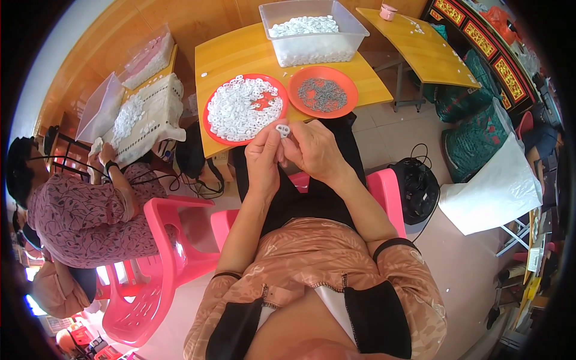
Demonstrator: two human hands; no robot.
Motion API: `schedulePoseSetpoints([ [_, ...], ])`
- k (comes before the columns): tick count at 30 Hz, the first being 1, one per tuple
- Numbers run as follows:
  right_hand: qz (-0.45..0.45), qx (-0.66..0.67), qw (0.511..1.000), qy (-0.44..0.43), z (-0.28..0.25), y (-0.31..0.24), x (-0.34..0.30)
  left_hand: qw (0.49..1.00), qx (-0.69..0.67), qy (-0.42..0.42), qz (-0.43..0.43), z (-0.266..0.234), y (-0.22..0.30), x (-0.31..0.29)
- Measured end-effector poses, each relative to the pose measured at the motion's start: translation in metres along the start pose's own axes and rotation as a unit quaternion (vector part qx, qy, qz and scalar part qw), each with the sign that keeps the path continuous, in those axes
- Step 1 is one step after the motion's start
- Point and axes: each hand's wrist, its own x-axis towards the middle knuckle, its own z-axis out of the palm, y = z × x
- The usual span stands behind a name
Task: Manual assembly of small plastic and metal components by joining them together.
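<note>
In front of my lap, my left hand [264, 159] pinches a small white plastic piece [282, 130] with two holes between thumb and fingers. My right hand [317, 150] is closed right beside it, its fingertips meeting the piece; anything else in them is hidden. Just beyond my hands, a red round tray [209, 127] bears a heap of similar white plastic pieces [243, 108]. To its right sits an orange-red round tray [353, 96] with many thin grey metal parts [324, 95], too small to name.
A clear plastic bin [354, 43] of white pieces stands at the back of the yellow table [228, 51]. At left, a person [90, 216] works at another table near a pink chair [162, 270]. Green sacks [480, 144] and a black bag [417, 189] lie to my right.
</note>
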Motion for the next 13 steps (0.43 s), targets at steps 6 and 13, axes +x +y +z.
schedulePoseSetpoints([
  [6,-0.019,-0.015,0.999,0.027,0.001,0.001,-0.002,0.996,-0.001,0.08,0.037,0.021,-0.001,-0.01],
  [13,0.001,-0.015,1.0,0.027,0.004,-0.003,-0.004,0.976,0.155,0.059,0.143,0.016,-0.002,-0.017],
])
